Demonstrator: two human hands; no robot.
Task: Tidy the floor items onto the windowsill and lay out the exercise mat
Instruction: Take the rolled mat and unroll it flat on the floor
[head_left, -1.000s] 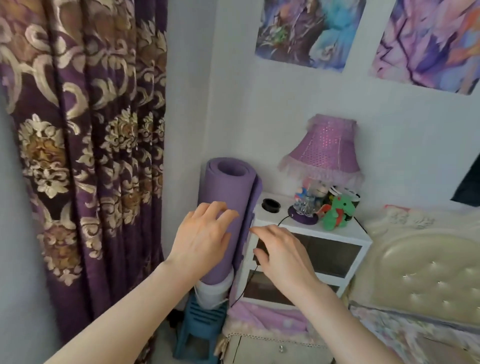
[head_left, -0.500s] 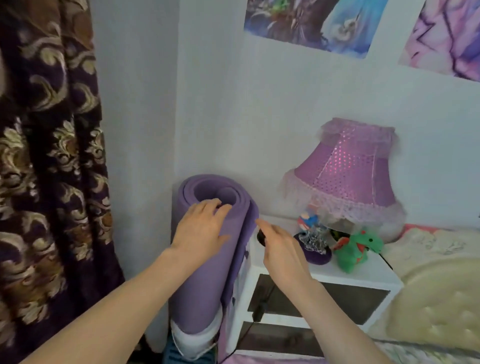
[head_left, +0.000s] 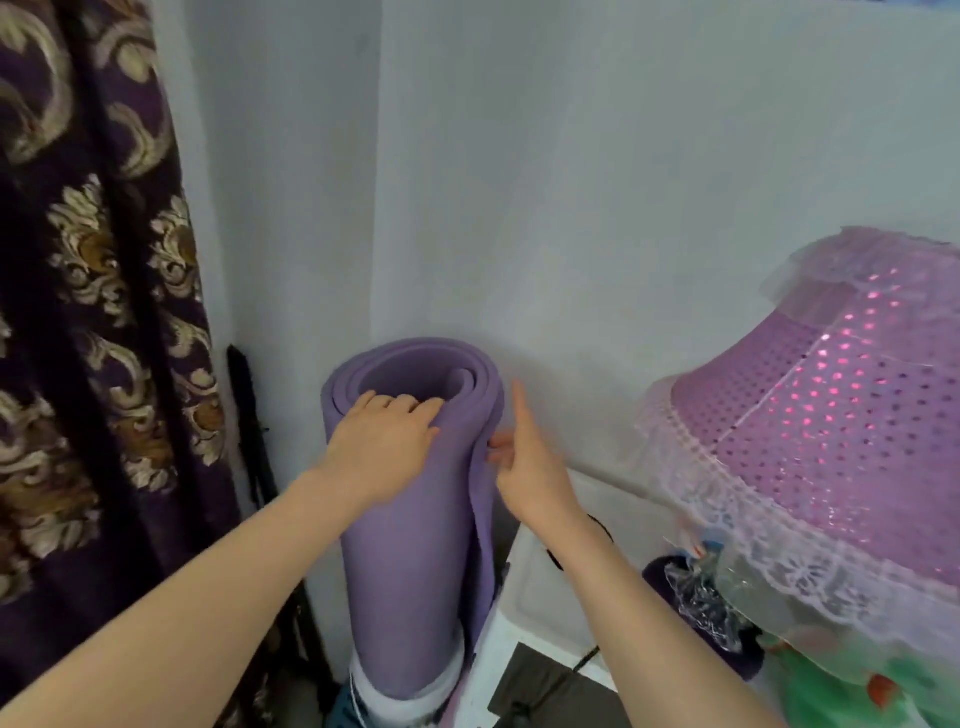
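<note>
A rolled purple foam mat (head_left: 415, 545) stands upright at the centre of the frame, in the corner of a pale, faintly textured wall (head_left: 597, 182). Its top end shows a thick, smooth spiral of layers with a hollow core. Its lower end sits in something white and soft-looking at the bottom of the frame, too blurred to identify.

The left hand (head_left: 382, 452) lies on the upper front of the roll, fingers curled over the rim into the spiral, gripping the mat. The right hand (head_left: 530, 467) is at the roll's right side, where the loose outer flap hangs; thumb and lower fingers pinch the flap's edge while the index finger points up, straight and free.

At the left hangs a heavy dark purple curtain (head_left: 93, 312) woven with gold floral scrolls. At the right, a cone-shaped pink lampshade (head_left: 831, 415), perforated with small glowing dots and trimmed in white lace, stands over a white tabletop (head_left: 545, 587). A black cord (head_left: 582, 665) runs across the tabletop's front edge, at lower right.
</note>
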